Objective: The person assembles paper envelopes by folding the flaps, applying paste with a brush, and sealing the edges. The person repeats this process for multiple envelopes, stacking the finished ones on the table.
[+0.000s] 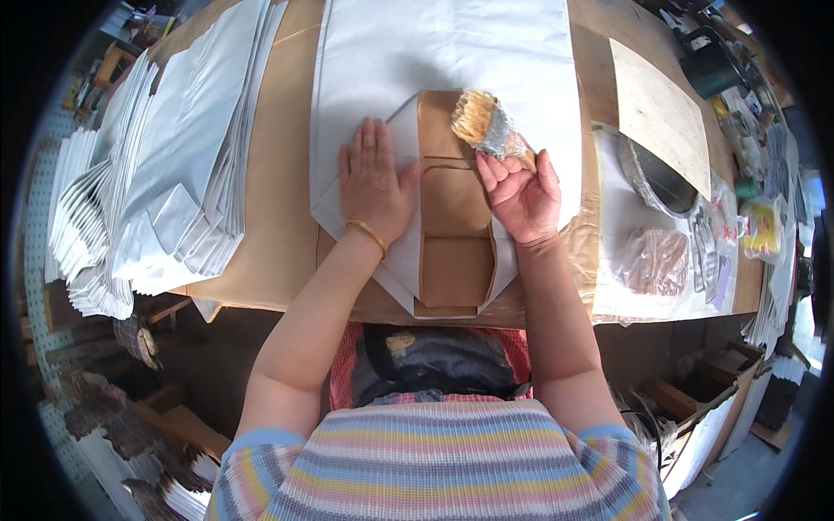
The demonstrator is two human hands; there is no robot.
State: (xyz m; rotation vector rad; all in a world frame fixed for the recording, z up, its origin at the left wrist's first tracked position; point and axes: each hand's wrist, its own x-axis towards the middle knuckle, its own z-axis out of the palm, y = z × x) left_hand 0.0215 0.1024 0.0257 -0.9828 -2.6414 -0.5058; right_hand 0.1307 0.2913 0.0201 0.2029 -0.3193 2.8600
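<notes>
A large white paper bag [449, 45] lies flat before me, its near end opened and folded out into a bottom with a brown inside [456, 202]. My left hand [378, 182] rests palm down, fingers spread, on the white flap left of the brown panel. In my right hand [524, 195], turned palm up, is a flat bristle brush [485, 124] with its handle wrapped in clear plastic or tape. Its pale bristles point up and left, above the far part of the brown panel. Most of the brush handle is hidden by my fingers.
Stacks of folded white paper bags [189, 130] cover the table's left side. At the right, a pale board [661, 111] partly covers a dark round container [664, 176]. Crumpled clear plastic [651, 260] lies nearer me. The brown table edge [260, 303] runs before my waist.
</notes>
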